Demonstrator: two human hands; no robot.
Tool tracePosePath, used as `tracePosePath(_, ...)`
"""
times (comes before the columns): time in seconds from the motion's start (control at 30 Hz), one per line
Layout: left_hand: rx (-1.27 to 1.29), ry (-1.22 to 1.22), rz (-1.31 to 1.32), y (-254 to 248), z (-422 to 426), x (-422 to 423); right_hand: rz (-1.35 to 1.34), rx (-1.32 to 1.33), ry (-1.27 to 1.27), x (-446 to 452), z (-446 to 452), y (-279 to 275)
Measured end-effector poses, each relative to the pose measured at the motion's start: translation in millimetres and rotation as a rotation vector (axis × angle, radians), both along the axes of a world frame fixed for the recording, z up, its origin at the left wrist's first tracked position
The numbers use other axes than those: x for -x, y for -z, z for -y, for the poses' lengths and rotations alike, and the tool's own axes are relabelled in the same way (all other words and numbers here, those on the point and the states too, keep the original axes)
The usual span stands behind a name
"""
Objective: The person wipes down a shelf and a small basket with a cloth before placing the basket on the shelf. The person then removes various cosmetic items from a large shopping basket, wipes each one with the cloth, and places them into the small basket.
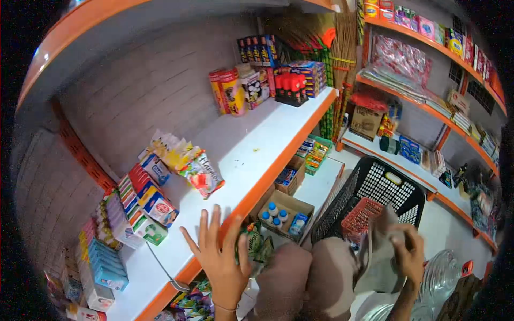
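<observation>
My left hand (222, 262) is raised with its fingers spread, empty, over the orange front edge of the white shelf (241, 155). My right hand (409, 254) is bent at the lower right, its fingers curled on a grey-brown cloth (380, 257). The cloth hangs beside my knees, in front of a black crate (391, 184) with a red basket (361, 216) inside. Harmony packets (201, 174) lie on the shelf above my left hand, next to a row of small boxes (155, 203).
Cans (227, 91) and red-capped bottles (290, 88) stand at the shelf's far end. Below it are a carton of blue-capped bottles (284, 214) and a green basket (316, 152). Brooms (342, 59) lean in the corner. Glass jars (441, 278) stand at the lower right.
</observation>
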State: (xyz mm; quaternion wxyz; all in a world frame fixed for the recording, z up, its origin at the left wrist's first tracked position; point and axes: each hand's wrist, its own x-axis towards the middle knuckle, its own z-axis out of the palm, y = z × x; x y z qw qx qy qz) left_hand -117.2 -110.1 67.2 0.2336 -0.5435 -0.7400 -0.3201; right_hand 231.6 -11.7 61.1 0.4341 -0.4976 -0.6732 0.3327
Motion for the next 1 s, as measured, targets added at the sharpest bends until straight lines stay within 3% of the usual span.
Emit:
tracePosePath(0.2, 0.136, -0.164, -0.015, 26, -10, 20, -0.108, -0.656, -0.281, 135, -99, -117)
tracePosePath(0.23, 0.141, -0.234, -0.138, 31, -11, 22, -0.076, -0.749, -0.315, 164, -112, -132)
tracePosePath(0.3, 0.139, -0.229, -0.127, 37, -13, 26, -0.023, -0.799, -0.452, 217, -156, -134)
tracePosePath(0.37, 0.163, -0.236, -0.131, 38, -13, 27, 0.195, -0.923, -0.503, 264, -197, -111)
tracePosePath(0.4, 0.132, -0.217, -0.147, 40, -12, 29, 0.336, -0.923, -0.633, 287, -217, -98)
tracePosePath(0.5, 0.050, -0.216, -0.275, 45, -10, 33, 0.837, -0.538, -0.753, 347, -235, -54)
tracePosePath(0.6, 0.095, -0.227, -0.234, 44, -11, 33, 0.904, -0.504, -0.683, 383, -204, -21)
tracePosePath(0.7, 0.149, -0.267, -0.339, 42, -11, 34, 0.967, -0.495, -0.925, 411, -203, -23)
tracePosePath(0.8, 0.105, -0.289, -0.382, 51, -15, 37, 1.059, -0.643, -0.948, 432, -198, -16)
tracePosePath(0.83, 0.097, -0.293, -0.383, 52, -16, 38, 0.981, -0.650, -0.965, 439, -198, -13)
tracePosePath(1.0, 0.093, -0.321, -0.439, 54, -18, 38, 1.102, -0.662, -0.888, 483, -205, -20)
